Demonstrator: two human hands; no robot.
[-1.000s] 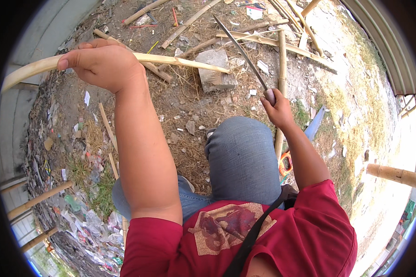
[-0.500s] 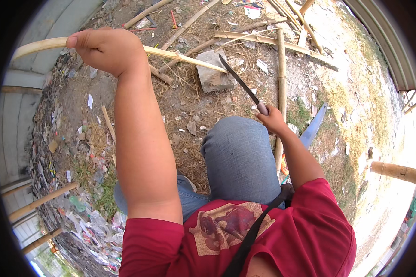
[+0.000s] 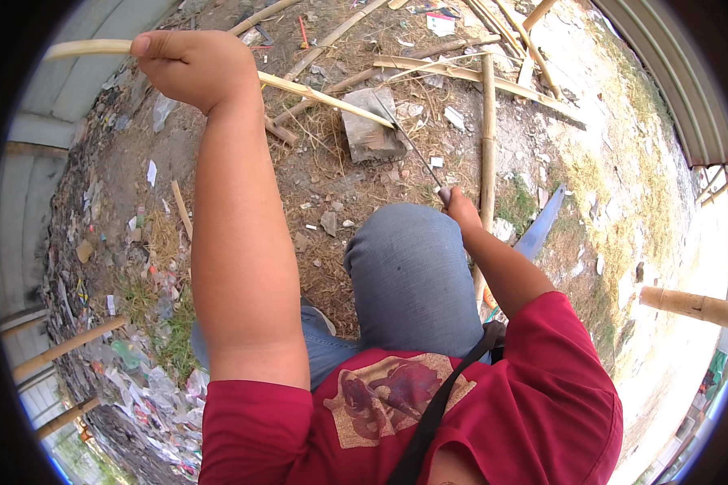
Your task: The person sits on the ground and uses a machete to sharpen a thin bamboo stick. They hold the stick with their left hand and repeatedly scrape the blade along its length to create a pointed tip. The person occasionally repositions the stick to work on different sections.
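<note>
My left hand is closed round a long pale bamboo strip, raised at the upper left. The strip slants down to the right, and its far end lies over a grey concrete block on the ground. In my right hand, closed on its handle, is a long machete. Its thin dark blade, seen nearly edge-on, reaches up and left to the strip's end at the block. Whether the edge is in the strip or only beside it cannot be made out.
A bamboo pole lies right of the block, with split bamboo pieces beyond. A blue-bladed handsaw rests near my right forearm. Scattered litter covers the ground at left. My jeans-covered knee is below the block.
My left hand has shifted slightly right and up with the bamboo strip tilted more steeply. The machete has turned from showing its flat side to nearly edge-on, and my right hand has moved slightly left.
</note>
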